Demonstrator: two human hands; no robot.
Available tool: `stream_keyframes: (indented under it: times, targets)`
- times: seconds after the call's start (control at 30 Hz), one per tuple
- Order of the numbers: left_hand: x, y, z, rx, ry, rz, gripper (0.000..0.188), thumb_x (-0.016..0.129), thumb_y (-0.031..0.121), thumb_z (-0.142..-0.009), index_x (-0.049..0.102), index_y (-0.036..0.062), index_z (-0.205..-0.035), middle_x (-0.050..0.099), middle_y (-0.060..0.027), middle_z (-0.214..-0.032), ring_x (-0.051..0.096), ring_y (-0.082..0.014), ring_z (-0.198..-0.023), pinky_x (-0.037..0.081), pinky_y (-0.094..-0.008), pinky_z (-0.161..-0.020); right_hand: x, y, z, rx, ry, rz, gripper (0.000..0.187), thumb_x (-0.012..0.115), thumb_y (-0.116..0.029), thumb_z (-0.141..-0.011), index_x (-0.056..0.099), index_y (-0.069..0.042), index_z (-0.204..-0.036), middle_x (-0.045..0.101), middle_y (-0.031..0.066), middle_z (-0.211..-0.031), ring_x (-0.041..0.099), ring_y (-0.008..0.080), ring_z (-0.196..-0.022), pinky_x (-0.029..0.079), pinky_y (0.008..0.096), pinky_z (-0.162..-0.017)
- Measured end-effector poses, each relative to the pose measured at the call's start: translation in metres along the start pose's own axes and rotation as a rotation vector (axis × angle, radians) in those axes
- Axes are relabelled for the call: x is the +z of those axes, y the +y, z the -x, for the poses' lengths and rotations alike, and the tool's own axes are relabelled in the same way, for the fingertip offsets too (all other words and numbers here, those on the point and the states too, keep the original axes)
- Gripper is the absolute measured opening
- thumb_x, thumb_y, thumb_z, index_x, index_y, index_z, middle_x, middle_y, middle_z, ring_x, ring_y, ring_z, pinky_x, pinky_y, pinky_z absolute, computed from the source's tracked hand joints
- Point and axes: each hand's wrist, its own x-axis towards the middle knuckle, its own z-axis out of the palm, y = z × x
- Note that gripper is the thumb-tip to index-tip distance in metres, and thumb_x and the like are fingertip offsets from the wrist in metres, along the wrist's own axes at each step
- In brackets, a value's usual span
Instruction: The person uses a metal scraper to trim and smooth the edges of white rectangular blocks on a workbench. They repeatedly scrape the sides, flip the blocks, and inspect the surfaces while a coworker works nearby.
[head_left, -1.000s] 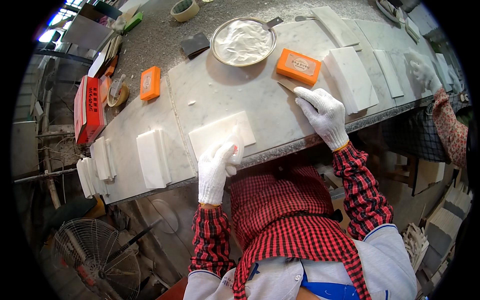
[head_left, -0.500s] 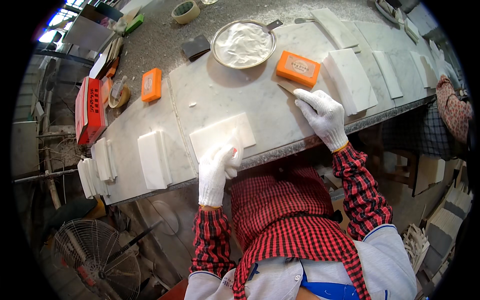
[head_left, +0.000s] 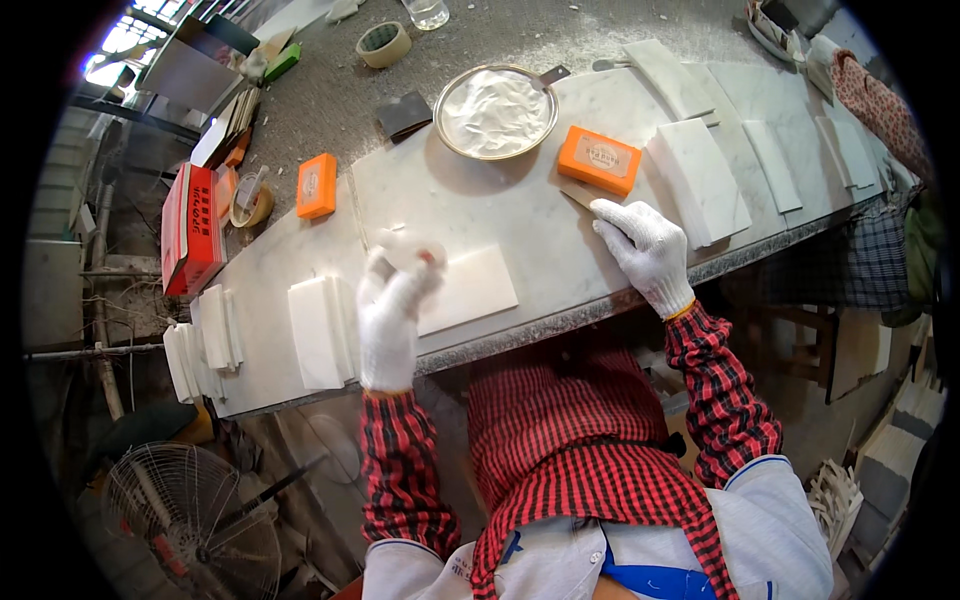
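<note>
My left hand (head_left: pixel 390 325), in a white knit glove, is raised over the left end of a flat white stone slab (head_left: pixel 478 290). Its fingers close on something pale with a red spot, too smeared by motion to make out. At the right, my gloved right hand (head_left: pixel 648 255) pinches a thin tan pointed blade-like piece (head_left: pixel 578 197). That piece points toward an orange box (head_left: pixel 600 160) lying just above it. Beyond the slab sits a round metal bowl (head_left: pixel 497 112) of white paste-like material, with a flat metal handle resting on its rim.
White slabs (head_left: pixel 318 335) stand stacked at the left, and a thicker white stack (head_left: pixel 700 185) lies at the right. Another orange box (head_left: pixel 316 186), a red carton (head_left: pixel 193 230) and a tape roll (head_left: pixel 384 46) are about. Another person's sleeve (head_left: pixel 880 110) reaches in at far right.
My left hand has moved left and up, away from the slab's front middle, carrying the pale thing. My right hand stays nearly in place. The other person's arm has moved up.
</note>
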Motion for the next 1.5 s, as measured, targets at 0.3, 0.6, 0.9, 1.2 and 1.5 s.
stream_keyframes:
  times: [0.3, 0.6, 0.9, 1.2, 1.5]
  targets:
    - [-0.042, 0.01, -0.194, 0.285, 0.287, -0.366, 0.043, 0.079, 0.024, -0.098, 0.064, 0.0057, -0.133, 0.073, -0.0074, -0.118, 0.071, -0.0185, -0.106, 0.055, -0.0323, -0.096, 0.0, -0.005, -0.005, -0.03, 0.016, 0.02, 0.025, 0.083, -0.014, -0.089, 0.08, -0.014, -0.114, 0.069, 0.0086, -0.082, 0.069, 0.0283, -0.07, 0.056, 0.0393, -0.063]
    - [-0.048, -0.003, -0.254, 0.171, 0.55, -1.025, 0.052, 0.078, 0.034, -0.088, 0.07, 0.0084, -0.133, 0.077, -0.0182, -0.126, 0.072, -0.0366, -0.12, 0.053, -0.0447, -0.105, -0.003, -0.006, -0.004, -0.014, 0.033, 0.013, 0.025, 0.084, -0.011, -0.088, 0.081, -0.012, -0.114, 0.069, 0.0076, -0.08, 0.068, 0.0255, -0.067, 0.056, 0.0372, -0.062]
    - [-0.052, 0.005, -0.223, 0.349, 0.519, -0.901, 0.08, 0.077, 0.026, -0.089, 0.045, 0.0023, -0.159, 0.067, -0.0228, -0.144, 0.065, -0.0372, -0.134, 0.052, -0.043, -0.11, -0.002, -0.004, -0.003, -0.036, 0.032, 0.024, 0.024, 0.083, -0.014, -0.09, 0.08, -0.013, -0.114, 0.068, 0.0082, -0.081, 0.068, 0.0279, -0.068, 0.055, 0.0388, -0.063]
    - [-0.033, -0.002, -0.008, 0.3, -0.193, -0.842, 0.097, 0.089, 0.028, -0.084, 0.04, 0.005, -0.165, 0.049, -0.0194, -0.163, 0.049, -0.0405, -0.147, 0.041, -0.053, -0.121, -0.007, -0.002, -0.002, 0.054, -0.032, -0.046, 0.024, 0.08, -0.024, -0.095, 0.08, -0.015, -0.117, 0.07, 0.0076, -0.085, 0.07, 0.0263, -0.072, 0.056, 0.0383, -0.067]
    - [-0.075, -0.053, 0.004, 0.819, -0.231, -1.331, 0.099, 0.094, 0.043, -0.075, 0.052, 0.003, -0.155, 0.057, -0.0191, -0.152, 0.048, -0.0462, -0.144, 0.035, -0.0609, -0.122, -0.002, -0.013, 0.001, 0.263, 0.006, -0.428, 0.028, 0.067, -0.009, -0.104, 0.077, -0.005, -0.129, 0.079, 0.0122, -0.105, 0.076, 0.0211, -0.093, 0.059, 0.035, -0.082]
